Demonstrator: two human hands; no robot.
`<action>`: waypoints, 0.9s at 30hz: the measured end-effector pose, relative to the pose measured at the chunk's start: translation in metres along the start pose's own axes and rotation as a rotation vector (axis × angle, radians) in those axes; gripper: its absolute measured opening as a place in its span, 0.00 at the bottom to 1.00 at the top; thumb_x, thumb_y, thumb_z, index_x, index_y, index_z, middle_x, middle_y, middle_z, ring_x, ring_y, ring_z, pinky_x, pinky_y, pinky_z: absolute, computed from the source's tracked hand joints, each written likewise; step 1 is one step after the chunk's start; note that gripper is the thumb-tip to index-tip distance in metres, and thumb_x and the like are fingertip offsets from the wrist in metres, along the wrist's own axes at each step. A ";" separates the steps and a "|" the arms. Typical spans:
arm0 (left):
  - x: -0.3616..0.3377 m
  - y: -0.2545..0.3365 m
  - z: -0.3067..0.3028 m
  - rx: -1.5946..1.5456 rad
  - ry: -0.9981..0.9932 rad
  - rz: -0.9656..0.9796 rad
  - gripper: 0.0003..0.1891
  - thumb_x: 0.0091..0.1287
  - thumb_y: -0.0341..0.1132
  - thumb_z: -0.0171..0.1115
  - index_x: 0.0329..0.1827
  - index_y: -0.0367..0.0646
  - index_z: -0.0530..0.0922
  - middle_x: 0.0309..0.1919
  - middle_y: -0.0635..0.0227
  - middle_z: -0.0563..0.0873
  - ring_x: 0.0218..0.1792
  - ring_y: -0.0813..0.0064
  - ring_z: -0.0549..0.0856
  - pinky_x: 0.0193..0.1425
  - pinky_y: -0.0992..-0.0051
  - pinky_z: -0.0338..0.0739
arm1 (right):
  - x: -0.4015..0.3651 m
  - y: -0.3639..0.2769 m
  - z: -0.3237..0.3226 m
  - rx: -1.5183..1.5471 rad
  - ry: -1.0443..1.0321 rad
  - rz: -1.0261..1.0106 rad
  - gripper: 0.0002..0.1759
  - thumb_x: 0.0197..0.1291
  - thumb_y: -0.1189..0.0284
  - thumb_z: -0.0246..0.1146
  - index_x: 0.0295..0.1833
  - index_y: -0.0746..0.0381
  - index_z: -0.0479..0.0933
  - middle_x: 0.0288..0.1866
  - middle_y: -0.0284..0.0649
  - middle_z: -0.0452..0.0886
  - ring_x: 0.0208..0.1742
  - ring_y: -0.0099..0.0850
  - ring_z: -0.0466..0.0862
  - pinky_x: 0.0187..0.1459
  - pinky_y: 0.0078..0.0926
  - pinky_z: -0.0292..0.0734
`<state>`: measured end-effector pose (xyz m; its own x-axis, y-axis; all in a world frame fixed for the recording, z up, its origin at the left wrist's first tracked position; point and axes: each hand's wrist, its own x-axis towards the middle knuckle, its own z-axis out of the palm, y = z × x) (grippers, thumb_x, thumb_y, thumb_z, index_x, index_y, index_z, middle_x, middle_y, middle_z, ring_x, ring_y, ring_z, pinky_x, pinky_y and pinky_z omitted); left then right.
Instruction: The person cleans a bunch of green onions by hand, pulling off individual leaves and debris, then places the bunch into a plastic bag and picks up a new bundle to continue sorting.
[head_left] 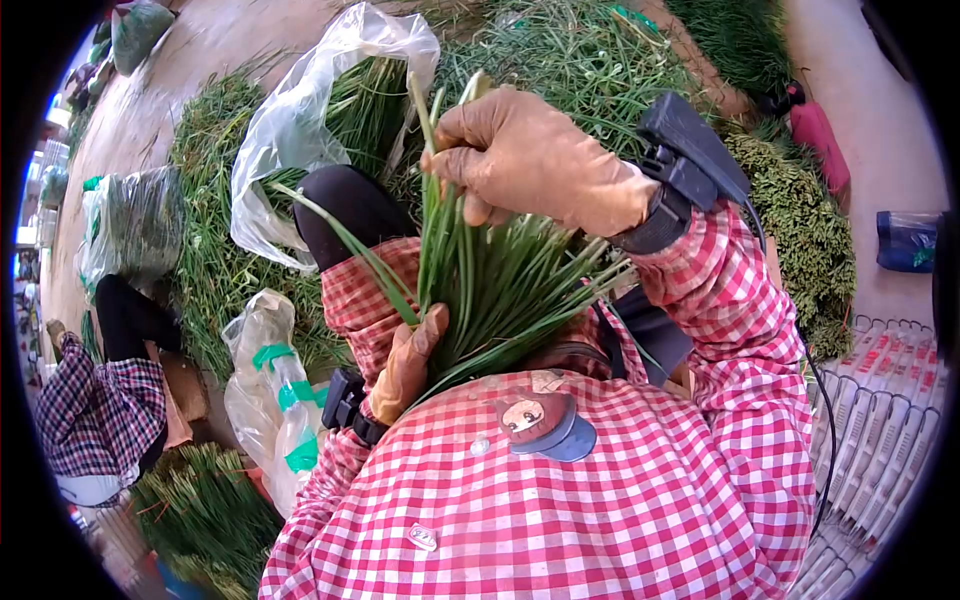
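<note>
A bunch of long green chives [490,290] is held in front of my chest, its leaves fanning out to the right. My left hand [408,365], in a tan glove, is closed around the bunch's lower left side, thumb up. Above it my right hand [545,155], gloved too, has its fingers pinched on the pale upper ends of a few stalks. One loose stalk [345,240] sticks out to the upper left. Part of the right hand's grip is hidden behind its fingers.
An open clear plastic bag [285,130] with chives stands beyond my knee. Loose greens [570,70] cover the floor ahead. Bundled stalks [790,220] lie at right, near hooked white racks [890,420]. A taped plastic roll [270,380] and another person [105,410] are at left.
</note>
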<state>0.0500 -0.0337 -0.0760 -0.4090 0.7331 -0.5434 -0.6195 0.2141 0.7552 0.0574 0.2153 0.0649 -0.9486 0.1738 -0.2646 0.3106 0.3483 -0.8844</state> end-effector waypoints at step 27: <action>-0.007 0.013 0.025 -0.457 -0.096 0.057 0.32 0.70 0.56 0.49 0.67 0.40 0.65 0.59 0.59 0.77 0.55 0.65 0.79 0.61 0.65 0.74 | -0.057 0.022 0.002 0.350 -0.160 0.298 0.15 0.63 0.63 0.63 0.36 0.67 0.79 0.23 0.40 0.82 0.14 0.19 0.76 0.18 0.13 0.72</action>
<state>0.0613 -0.0202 -0.0529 -0.4005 0.7963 -0.4534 -0.8384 -0.1188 0.5320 0.1178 0.2109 0.0596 -0.8277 0.0654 -0.5573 0.5565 -0.0309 -0.8303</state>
